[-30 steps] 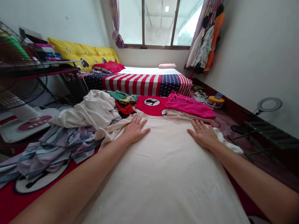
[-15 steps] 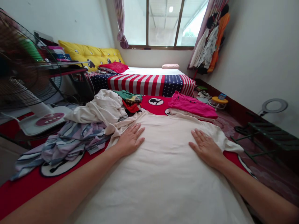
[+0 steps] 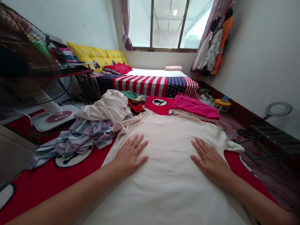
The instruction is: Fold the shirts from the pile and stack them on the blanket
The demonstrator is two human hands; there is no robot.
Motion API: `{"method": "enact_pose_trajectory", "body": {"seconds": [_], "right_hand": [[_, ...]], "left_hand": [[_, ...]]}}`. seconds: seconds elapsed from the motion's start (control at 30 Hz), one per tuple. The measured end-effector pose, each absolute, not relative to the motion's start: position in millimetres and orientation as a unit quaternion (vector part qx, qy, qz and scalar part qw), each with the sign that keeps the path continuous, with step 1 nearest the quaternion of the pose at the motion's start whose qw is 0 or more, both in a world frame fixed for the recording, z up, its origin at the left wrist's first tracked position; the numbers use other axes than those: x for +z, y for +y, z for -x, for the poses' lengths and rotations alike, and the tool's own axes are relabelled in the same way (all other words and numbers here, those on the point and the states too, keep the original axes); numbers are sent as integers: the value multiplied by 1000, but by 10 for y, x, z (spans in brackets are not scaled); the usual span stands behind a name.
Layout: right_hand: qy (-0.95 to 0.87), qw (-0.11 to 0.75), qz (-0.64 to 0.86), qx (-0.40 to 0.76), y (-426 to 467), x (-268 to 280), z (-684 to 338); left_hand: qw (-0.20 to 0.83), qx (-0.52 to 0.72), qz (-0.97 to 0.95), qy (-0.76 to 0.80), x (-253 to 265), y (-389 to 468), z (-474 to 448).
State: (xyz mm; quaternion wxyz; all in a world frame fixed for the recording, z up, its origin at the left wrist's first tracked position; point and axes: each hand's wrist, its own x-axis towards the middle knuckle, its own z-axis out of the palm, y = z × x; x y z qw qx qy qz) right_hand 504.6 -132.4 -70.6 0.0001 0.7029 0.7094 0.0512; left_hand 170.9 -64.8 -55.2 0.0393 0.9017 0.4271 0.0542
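Note:
A cream T-shirt [image 3: 166, 181] lies spread out on a red patterned blanket [image 3: 63, 182], its neck end away from me and its short sleeves out to the sides. My left hand [image 3: 131, 154] rests flat on the shirt's left half, fingers stretched. On the right half my right hand [image 3: 209, 159] also lies palm down with its fingers extended. Both hands press on the cloth without gripping it. Light wrinkles run across the shirt between them. The hem end runs out of view at the bottom.
Left of the shirt lie a crumpled white garment [image 3: 106, 106] and a striped cloth [image 3: 79, 137]. A folded pink garment [image 3: 195, 107] sits beyond its right shoulder. A fan [image 3: 53, 115] stands at left, a dark green rack [image 3: 276, 137] at right.
Both my hands have slid a little toward me over the shirt, still flat. The view has shifted slightly to the left.

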Motion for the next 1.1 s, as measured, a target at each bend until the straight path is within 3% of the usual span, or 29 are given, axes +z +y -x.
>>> {"method": "enact_pose_trajectory", "body": {"seconds": [0.1, 0.27, 0.43, 0.63, 0.83, 1.1], "right_hand": [[668, 26, -740, 73, -1206, -601, -4936], [815, -26, -579, 13, -1101, -576, -4423], [700, -52, -709, 65, -1021, -802, -4812], [684, -58, -720, 97, -1000, -849, -4887], [687, -61, -719, 91, -1011, -841, -4867], [685, -72, -719, 92, -1016, -838, -4866]], "left_hand": [[35, 67, -891, 447, -479, -638, -1846], [49, 111, -910, 397, -561, -534, -2027], [16, 161, -846, 509, -597, -332, -1487], [-105, 262, -795, 537, -260, -146, -1356], [-165, 155, -805, 548, -72, 297, -1425], [-69, 108, -796, 592, 134, 739, -1324]]}}
